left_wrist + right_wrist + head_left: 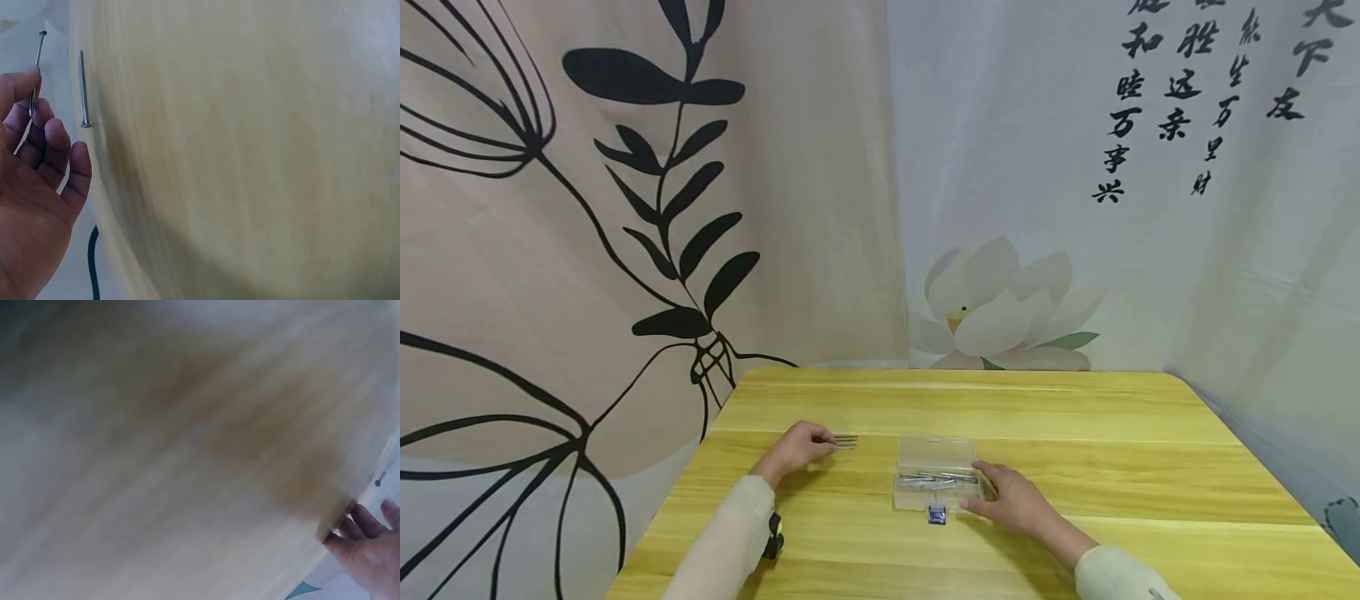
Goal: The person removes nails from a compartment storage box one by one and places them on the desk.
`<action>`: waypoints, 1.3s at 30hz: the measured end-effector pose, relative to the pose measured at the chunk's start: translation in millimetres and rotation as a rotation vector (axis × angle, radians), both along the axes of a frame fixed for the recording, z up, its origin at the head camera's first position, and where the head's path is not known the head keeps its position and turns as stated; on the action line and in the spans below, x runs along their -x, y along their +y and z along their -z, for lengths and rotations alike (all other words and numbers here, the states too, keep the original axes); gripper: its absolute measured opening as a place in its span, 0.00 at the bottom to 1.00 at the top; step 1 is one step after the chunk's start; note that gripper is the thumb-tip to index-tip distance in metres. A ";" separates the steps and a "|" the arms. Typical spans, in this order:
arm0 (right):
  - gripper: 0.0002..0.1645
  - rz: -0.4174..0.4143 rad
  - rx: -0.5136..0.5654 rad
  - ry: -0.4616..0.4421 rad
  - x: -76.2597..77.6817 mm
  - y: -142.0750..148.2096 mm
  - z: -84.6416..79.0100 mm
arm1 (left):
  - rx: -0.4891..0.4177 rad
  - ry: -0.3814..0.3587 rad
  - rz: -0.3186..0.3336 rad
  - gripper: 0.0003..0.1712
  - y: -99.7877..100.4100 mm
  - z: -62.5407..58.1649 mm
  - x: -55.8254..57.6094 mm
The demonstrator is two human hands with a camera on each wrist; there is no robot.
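Observation:
My left hand (805, 444) pinches a nail (41, 50) between thumb and index finger, its head pointing away from the fingertips. Beside these fingers, another nail (83, 90) lies on the table; the head view shows a few nails (847, 438) side by side there. A clear plastic box (913, 502) stands with its lid (936, 452) raised at the back. Inside are several loose nails (936, 477), and a blue latch (937, 515) is at its front. My right hand (1018, 498) touches the box's right side, thumb and fingers spread apart.
The wooden table (1112, 458) has rounded far corners, and a printed cloth (820, 208) hangs behind it. A black device (774, 535) is at my left wrist. In the right wrist view the table surface is blurred.

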State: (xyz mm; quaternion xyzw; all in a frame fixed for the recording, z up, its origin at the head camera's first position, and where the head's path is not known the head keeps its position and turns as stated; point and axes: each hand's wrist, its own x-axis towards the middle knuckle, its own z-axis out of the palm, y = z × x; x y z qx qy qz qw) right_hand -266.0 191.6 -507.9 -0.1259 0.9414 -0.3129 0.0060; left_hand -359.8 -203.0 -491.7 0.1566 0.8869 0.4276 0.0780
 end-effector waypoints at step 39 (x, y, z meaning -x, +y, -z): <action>0.47 0.004 -0.007 -0.004 0.2 -0.3 -0.5 | 0.125 0.083 -0.059 0.02 6.7 13.7 15.1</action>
